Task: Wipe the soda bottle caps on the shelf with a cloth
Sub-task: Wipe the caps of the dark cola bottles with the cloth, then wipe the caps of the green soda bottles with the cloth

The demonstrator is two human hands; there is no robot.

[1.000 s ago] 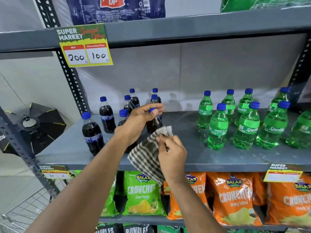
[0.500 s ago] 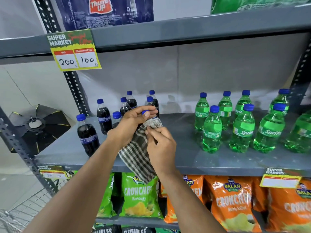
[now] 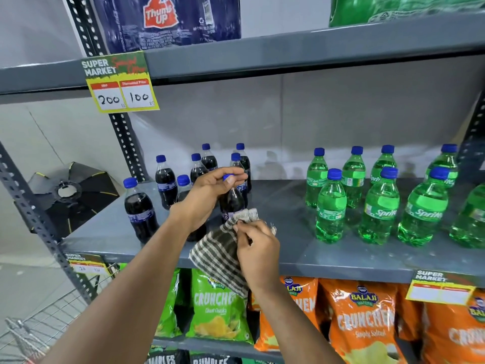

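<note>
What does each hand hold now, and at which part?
Left hand grips a dark cola bottle at its blue cap. Right hand pinches the checked cloth near its upper edge.

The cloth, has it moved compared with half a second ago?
Yes. The cloth has dropped away from the blue cap of the held cola bottle; its top now sits beside the bottle's lower body.

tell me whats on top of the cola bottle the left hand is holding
The left hand pinches the top of the cola bottle; a sliver of blue cap shows between fingertips, the rest covered. The checked cloth is lower, in the right hand.
</note>
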